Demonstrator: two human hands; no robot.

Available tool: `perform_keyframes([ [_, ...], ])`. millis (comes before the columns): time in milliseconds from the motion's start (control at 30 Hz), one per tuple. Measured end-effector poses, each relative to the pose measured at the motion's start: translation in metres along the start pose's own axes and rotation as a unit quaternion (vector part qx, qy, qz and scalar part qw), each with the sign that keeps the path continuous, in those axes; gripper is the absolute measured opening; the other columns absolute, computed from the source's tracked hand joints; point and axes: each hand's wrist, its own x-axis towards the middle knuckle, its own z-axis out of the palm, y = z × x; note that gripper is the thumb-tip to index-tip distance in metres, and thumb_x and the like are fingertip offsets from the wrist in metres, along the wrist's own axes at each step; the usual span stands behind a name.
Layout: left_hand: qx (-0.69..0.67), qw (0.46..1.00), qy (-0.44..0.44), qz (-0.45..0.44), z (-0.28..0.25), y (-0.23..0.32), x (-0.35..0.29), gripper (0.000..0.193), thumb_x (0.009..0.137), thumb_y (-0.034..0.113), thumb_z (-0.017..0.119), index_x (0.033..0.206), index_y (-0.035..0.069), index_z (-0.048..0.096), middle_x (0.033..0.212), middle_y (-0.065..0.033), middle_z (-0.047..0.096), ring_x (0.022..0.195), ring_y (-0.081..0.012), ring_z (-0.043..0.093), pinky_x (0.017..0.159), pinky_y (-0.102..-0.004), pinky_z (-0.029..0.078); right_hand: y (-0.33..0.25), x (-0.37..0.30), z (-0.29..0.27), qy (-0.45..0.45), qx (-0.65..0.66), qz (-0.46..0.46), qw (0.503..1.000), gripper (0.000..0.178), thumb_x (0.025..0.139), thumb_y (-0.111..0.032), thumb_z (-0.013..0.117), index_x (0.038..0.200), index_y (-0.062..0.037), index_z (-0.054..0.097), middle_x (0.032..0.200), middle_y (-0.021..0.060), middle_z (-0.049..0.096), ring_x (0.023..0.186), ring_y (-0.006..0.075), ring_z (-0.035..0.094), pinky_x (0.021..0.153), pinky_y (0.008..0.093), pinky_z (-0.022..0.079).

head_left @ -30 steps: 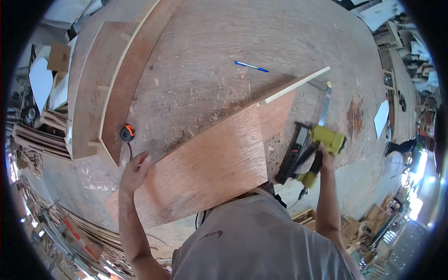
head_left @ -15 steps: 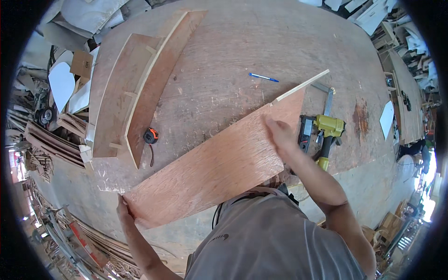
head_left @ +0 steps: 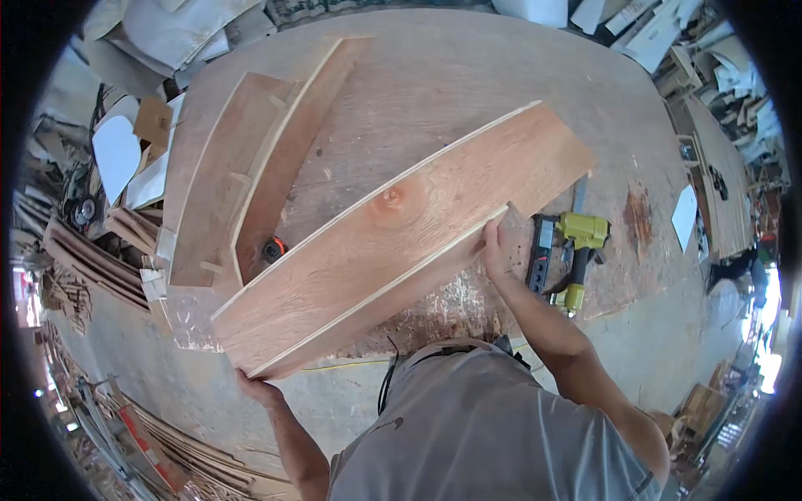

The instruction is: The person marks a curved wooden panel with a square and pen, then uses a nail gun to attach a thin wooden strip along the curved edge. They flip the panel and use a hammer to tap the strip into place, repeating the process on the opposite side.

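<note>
— Where is the long reddish plywood panel held?
— Above the round wooden table; its lower corner is gripped by the left hand, its near edge clasped by the right hand.

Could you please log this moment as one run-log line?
left hand: grips plywood panel corner | right hand: on panel edge | nail gun: on workbench

Grey short-sleeved T-shirt, bare forearms
</note>
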Motion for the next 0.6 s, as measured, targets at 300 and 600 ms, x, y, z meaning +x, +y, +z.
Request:
perform_keyframes([
  [300,0.139,0.983,0.121,-0.012,-0.01,0.027,-0.013,0.055,0.102,0.04,0.048,0.133,-0.006,0.052,0.134,-0.0203,0.054,0.116,-0.0301,0.056,0.102,-0.0414,0.043,0.042,-0.029,-0.18,0.102,-0.145,-0.041,0.983,0.044,0.094,-0.03,0.068,0.122,0.0024,0.06,0.106,0.0124,0.068,0.099,0.0175,0.063,0.09,0.0303,0.049],
  [600,0.192,0.921,-0.169,0.295,0.179,0.086,-0.139,0.022,0.094,0.009,0.061,0.114,-0.002,0.06,0.124,-0.0172,0.06,0.115,-0.0282,0.057,0.098,-0.0391,0.046,0.07,0.048,-0.272,-0.028,0.137,0.241,0.96,0.024,0.086,-0.021,0.075,0.096,-0.0007,0.065,0.078,0.0081,0.066,0.065,0.0186,0.063,0.064,0.032,0.053],
])
